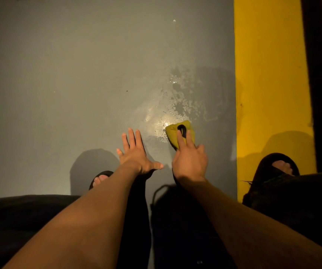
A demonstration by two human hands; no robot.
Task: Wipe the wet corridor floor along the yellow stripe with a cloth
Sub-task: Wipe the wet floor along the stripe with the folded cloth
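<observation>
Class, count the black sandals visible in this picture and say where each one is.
2. The left sandal is on the grey floor; the right sandal is on the yellow stripe.

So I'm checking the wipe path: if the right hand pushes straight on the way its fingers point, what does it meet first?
The right hand, pressing the yellow cloth, would run into the wet patch on the grey floor; nothing solid seems to block it.
</observation>
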